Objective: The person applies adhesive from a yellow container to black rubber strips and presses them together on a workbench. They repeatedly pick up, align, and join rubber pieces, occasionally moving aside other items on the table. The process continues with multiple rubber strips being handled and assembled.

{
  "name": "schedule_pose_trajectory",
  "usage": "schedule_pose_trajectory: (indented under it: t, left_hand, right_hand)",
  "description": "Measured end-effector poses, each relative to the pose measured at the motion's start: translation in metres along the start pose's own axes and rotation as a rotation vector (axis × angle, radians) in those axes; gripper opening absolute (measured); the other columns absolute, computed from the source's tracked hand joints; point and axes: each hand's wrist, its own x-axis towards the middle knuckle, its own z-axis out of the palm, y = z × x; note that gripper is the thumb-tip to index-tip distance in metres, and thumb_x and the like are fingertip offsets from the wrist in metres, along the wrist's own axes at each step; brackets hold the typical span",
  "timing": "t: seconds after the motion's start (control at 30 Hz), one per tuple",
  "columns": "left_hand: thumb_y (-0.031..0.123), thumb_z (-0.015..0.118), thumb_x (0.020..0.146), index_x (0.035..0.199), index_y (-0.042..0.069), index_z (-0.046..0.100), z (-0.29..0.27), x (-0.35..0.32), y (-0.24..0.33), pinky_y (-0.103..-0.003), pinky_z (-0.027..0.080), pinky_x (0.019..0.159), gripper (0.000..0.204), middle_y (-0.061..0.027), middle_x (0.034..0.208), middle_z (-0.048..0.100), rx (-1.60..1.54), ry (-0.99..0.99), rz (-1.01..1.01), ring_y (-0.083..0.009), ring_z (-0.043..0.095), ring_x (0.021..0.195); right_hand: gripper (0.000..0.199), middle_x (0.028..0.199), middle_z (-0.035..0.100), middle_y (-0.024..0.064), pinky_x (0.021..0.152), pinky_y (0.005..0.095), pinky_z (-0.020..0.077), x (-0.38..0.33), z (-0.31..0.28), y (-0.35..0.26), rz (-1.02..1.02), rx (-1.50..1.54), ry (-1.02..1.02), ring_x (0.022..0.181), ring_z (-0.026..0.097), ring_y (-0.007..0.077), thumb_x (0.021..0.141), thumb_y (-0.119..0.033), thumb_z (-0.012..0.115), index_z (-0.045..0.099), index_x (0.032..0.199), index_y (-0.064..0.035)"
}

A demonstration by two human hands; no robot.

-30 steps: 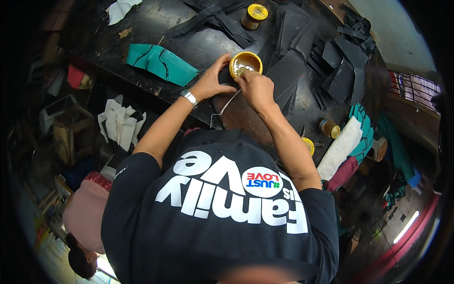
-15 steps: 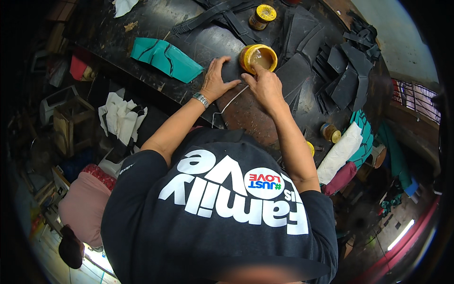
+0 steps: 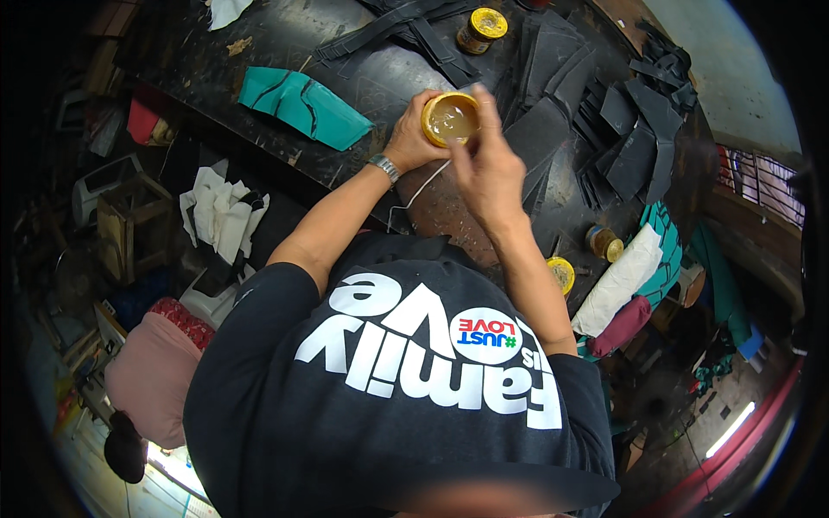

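Observation:
My left hand (image 3: pixel 413 140) is wrapped round the left side of an open yellow-rimmed jar (image 3: pixel 441 142), above the dark table. The jar is tipped so that the cloudy brownish liquid (image 3: pixel 452 119) inside shows. At the jar's right side is my right hand (image 3: pixel 492 160), its thumb near the lower rim and its fingers reaching up past the edge. Motion smears those fingers, so whether they touch the jar is unclear. A thin whitish wire (image 3: pixel 419 192) runs below the hands. Left of them lies a green sheet piece (image 3: pixel 302 108) with black curved lines.
Stacks of black cut pieces (image 3: pixel 635 129) cover the table's right side, with black strips (image 3: pixel 406 34) farther back. A yellow-lidded jar (image 3: pixel 482 31) stands behind. Near my right forearm are a yellow lid (image 3: pixel 561 275) and a tipped jar (image 3: pixel 604 243). Another person (image 3: pixel 154 380) is at lower left.
The jar has shifted left and tipped toward me. My left hand, earlier apart from it with fingers spread, has closed round it. My right hand has moved from its near rim to its right side.

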Motion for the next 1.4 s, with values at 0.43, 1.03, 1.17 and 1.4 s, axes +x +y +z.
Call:
schedule_pose_trajectory:
  t: [0.43,1.03,1.17,1.4]
  left_hand:
    - [0.026,0.078,0.081,0.139,0.007,0.032,0.005,-0.004,-0.015,-0.048,0.050,0.095,0.076,-0.0220,0.130,0.055,0.158,0.032,0.114,-0.0423,0.058,0.116]
    - [0.030,0.093,0.062,0.135,0.009,0.038,-0.002,0.001,0.006,-0.044,0.050,0.098,0.094,-0.0170,0.128,0.057,0.143,0.011,0.080,-0.0371,0.059,0.118]
    - [0.017,0.092,0.054,0.133,0.010,0.043,-0.008,0.003,0.014,-0.044,0.042,0.110,0.093,-0.0144,0.130,0.054,0.116,-0.057,0.246,-0.0364,0.051,0.127]
    - [0.018,0.094,0.057,0.136,0.009,0.042,-0.012,0.003,0.018,-0.042,0.042,0.111,0.096,-0.0152,0.136,0.053,0.174,-0.110,0.366,-0.0352,0.050,0.130]
  right_hand:
    - [0.031,0.106,0.068,0.0162,0.086,0.0471,0.0406,0.032,0.081,0.036,-0.021,-0.268,0.069,0.102,0.058,0.0337,0.083,-0.027,0.070,0.074,0.103,-0.0034]
    - [0.018,0.103,0.065,0.0061,0.090,0.0462,0.0383,0.025,0.027,0.054,-0.456,-0.430,0.092,0.105,0.056,0.0286,0.077,-0.024,0.076,0.074,0.086,-0.0091]
    - [0.011,0.098,0.065,0.0057,0.087,0.0419,0.0412,0.024,-0.011,0.051,-0.290,-0.256,0.300,0.100,0.056,0.0276,0.085,-0.020,0.073,0.073,0.089,-0.0100]
    - [0.025,0.110,0.061,0.0077,0.087,0.0431,0.0416,-0.013,-0.030,0.061,-0.266,-0.438,0.067,0.106,0.054,0.0289,0.083,-0.026,0.074,0.072,0.104,-0.0128]
